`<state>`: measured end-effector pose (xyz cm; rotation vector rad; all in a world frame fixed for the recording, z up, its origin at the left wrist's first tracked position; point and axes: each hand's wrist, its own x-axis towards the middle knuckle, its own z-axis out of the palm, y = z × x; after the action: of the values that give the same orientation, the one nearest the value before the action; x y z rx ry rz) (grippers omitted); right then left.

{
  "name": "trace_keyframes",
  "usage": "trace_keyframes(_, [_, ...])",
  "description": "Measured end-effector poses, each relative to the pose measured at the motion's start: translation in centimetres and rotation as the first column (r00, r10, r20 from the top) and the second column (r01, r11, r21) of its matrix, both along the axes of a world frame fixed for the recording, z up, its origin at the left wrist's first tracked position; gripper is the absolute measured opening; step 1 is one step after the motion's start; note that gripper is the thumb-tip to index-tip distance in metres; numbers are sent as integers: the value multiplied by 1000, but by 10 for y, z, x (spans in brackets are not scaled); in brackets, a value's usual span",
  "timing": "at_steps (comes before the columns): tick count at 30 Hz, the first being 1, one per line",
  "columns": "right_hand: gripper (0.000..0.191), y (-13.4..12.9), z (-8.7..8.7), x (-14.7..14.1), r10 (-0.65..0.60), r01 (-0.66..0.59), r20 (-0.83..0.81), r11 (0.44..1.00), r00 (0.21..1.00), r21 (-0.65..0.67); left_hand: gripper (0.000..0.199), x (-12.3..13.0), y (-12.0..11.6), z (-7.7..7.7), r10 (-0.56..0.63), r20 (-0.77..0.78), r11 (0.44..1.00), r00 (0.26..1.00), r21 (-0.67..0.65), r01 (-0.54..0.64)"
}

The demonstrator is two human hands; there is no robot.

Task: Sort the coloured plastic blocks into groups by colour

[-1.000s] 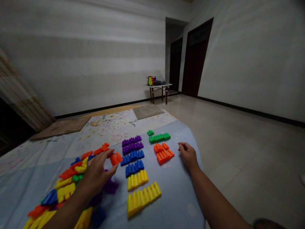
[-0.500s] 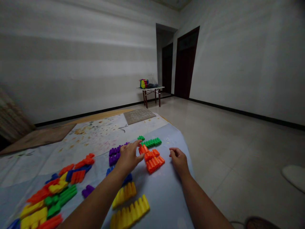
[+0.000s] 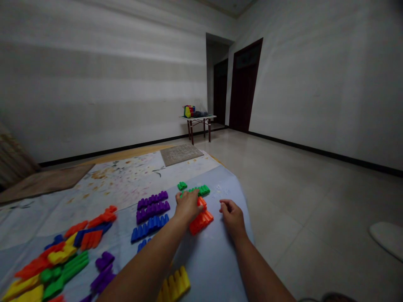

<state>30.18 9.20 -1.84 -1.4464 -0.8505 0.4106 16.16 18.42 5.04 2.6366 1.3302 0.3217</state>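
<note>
Two purple rows (image 3: 153, 206) are seen in the head view, at nine o'clock from the left hand (image 3: 188, 207), with two blue rows (image 3: 149, 227) at eight o'clock. One yellow row (image 3: 176, 285) is laid near six o'clock, one small green piece (image 3: 181, 186) at eleven and one green row (image 3: 204, 190) at one. Orange blocks (image 3: 201, 222) are set on the cloth-covered surface (image 3: 217, 256) at four o'clock, touched by the left thumb. The left fingers are held apart from the thumb; whether anything is gripped cannot be told. The right hand (image 3: 233, 216), at three o'clock, is loosely curled, with nothing seen held. The lower blue row and the yellow row are partly hidden by the left forearm; the mixed pile (image 3: 64, 256), at eight o'clock, is cut off below, its pieces uncountable.
</note>
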Motion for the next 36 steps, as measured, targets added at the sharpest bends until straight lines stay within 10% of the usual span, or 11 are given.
trace_keyframes(11, [38, -3, 2, 0, 6, -7, -12, 1000, 1000, -13, 52, -12, -5, 10, 49, 123, 999, 991, -23, -47])
trace_keyframes(19, [42, -9, 3, 2, 4, 0, 45, 996, 999, -91, 42, -155, -22, 59, 239, 528, 948, 815, 56, -314])
trace_keyframes(27, [45, -10, -4, 9, 40, -3, 179, 979, 983, -202, 40, -296, -61, 22, 477, 282, 874, 832, -56, -482])
trace_keyframes(36, [44, -8, -9, 12, 55, 23, 312, 970, 948, -243, 36, -273, -93, -3, 383, 57, 924, 922, -44, -381])
